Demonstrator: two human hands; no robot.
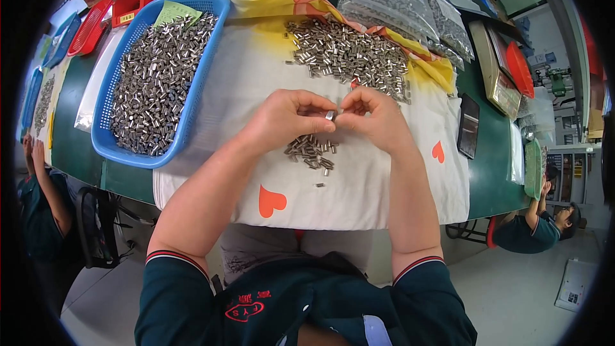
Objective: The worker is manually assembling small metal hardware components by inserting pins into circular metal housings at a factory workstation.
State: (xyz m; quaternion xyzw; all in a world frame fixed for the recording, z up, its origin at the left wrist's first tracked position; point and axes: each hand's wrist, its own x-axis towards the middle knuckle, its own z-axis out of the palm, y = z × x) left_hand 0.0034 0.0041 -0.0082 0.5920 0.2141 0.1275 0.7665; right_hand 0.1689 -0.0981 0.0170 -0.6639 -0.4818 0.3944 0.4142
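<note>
Over the cloth, my left hand (289,116) pinches a small shiny metal cylinder (330,115) between thumb and fingertips. Close against it is my right hand (373,118), its thumb and index finger pressed together; what they grip, if anything, is too small to make out. Just below both hands lies a small pile of metal cylinders (311,152), with a few loose ones toward me. A larger heap of similar cylinders (352,51) spreads beyond my hands.
A blue basket (192,112) full of metal cylinders stands at the left. Beneath my work lies a white cloth (410,186) with red hearts. Clear bags (384,0) of parts sit at the back, a dark phone (468,125) at the right. Other people sit on both sides.
</note>
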